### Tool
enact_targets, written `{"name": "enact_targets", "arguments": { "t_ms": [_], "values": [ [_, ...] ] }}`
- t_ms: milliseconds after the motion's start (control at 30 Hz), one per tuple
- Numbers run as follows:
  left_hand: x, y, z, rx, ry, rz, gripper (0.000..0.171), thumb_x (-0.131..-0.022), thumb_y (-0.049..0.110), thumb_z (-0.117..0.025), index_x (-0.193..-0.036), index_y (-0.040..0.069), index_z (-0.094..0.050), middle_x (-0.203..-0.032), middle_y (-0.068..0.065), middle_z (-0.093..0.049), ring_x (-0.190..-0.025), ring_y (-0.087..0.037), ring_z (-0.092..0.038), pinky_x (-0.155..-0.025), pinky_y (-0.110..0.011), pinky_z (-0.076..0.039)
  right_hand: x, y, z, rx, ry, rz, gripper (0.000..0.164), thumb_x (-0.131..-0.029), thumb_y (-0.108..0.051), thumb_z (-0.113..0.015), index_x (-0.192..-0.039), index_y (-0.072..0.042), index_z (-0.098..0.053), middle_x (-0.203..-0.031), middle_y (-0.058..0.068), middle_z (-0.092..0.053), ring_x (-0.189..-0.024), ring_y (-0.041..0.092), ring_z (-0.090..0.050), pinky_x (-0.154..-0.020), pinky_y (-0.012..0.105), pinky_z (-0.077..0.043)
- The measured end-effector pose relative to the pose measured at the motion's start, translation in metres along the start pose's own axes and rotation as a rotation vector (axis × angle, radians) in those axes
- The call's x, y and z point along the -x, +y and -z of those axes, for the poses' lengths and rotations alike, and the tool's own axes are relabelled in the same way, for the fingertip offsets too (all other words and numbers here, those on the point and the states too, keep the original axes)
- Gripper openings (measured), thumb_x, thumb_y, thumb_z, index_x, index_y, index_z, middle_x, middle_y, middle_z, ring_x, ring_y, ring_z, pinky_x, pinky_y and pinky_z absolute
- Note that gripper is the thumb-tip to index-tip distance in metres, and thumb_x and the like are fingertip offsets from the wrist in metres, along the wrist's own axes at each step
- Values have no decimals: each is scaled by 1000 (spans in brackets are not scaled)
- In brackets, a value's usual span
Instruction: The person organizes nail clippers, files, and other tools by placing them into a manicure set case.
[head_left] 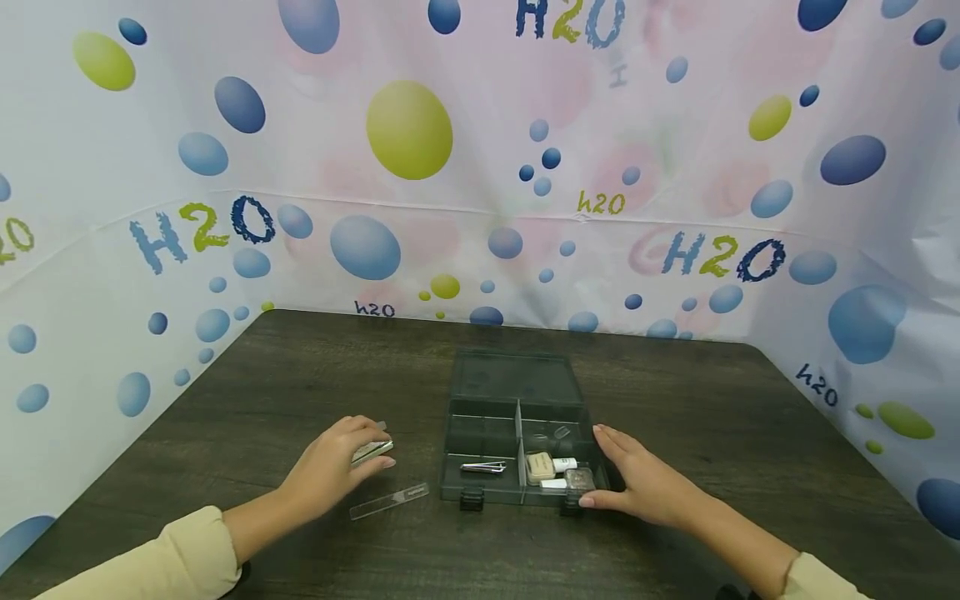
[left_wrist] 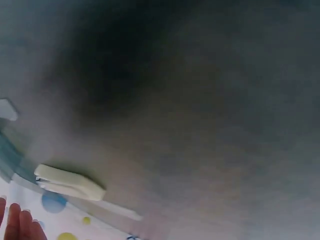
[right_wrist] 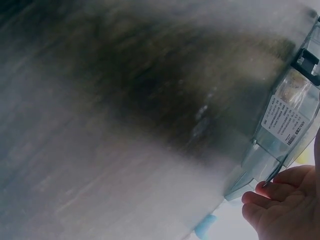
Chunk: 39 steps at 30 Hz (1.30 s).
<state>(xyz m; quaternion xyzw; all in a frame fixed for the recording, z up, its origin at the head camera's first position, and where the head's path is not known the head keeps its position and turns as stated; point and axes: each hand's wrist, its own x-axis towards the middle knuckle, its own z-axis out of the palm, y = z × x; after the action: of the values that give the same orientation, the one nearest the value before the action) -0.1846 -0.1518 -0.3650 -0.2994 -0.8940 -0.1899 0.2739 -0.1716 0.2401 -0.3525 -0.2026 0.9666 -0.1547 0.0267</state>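
Observation:
An opened dark translucent organizer box [head_left: 480,493], its lid folded back, stands on the table. My right hand [head_left: 648,479] rests at its right front corner, fingers along the side and thumb by the front latch. Left of the box, my left hand [head_left: 330,467] hovers low, thumb and fingers apart around a shiny pale flat item [head_left: 372,452] whose kind I cannot tell. In the left wrist view the fingers [left_wrist: 20,225] look straight, and a cream-coloured piece [left_wrist: 70,182] lies on the table beside them. A clear plastic strip [head_left: 388,502] lies below the left hand.
A nail clipper [head_left: 483,467] sits in the box's left front compartment. In the right front one are a beige nail polish bottle [head_left: 540,468] and a glittery grey one [head_left: 580,480], both white-capped. A small clear piece [head_left: 562,432] lies behind them. Patterned sheeting [head_left: 480,167] encloses the table.

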Motion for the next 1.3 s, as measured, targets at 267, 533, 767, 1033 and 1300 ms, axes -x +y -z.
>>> {"name": "enact_targets", "arguments": {
  "t_ms": [267,533,767,1033,1300],
  "values": [
    [11,-11,10,14,-165,225,28,-71,23,-74,-95,9,-68,-93,0,-64,-83,-15,-60,-68,-30,-52,0,0,-1,-7,-8,-10,103,-71,-66,-58,-140,4,-27,-142,26,-29,-127,45,-33,-94,58,-37],
    [18,-20,13,52,-255,310,28,-69,18,-75,-91,2,-68,-88,-4,-63,-79,-17,-61,-65,-29,-52,-1,1,-1,-8,-19,-21,104,-70,-67,-57,-140,4,-26,-143,26,-28,-127,45,-32,-95,59,-37],
    [21,-25,11,81,-263,343,21,-70,11,-74,-88,5,-65,-85,-4,-61,-77,-16,-61,-64,-28,-52,-1,-1,1,-11,-21,-12,104,-71,-66,-57,-140,4,-25,-143,26,-28,-127,46,-32,-95,59,-36],
    [21,-28,10,70,-259,355,18,-71,8,-73,-85,6,-63,-78,-1,-58,-71,-10,-54,-59,-24,-48,-1,0,0,-12,-20,-16,103,-71,-66,-57,-140,3,-26,-143,26,-28,-127,45,-32,-96,59,-36],
    [21,-27,13,53,-290,378,10,-72,11,-73,-77,8,-64,-73,1,-55,-66,-7,-48,-54,-21,-42,0,0,1,-3,-21,-5,104,-71,-66,-57,-140,5,-25,-142,27,-29,-126,46,-33,-94,59,-37]
  ]
}}
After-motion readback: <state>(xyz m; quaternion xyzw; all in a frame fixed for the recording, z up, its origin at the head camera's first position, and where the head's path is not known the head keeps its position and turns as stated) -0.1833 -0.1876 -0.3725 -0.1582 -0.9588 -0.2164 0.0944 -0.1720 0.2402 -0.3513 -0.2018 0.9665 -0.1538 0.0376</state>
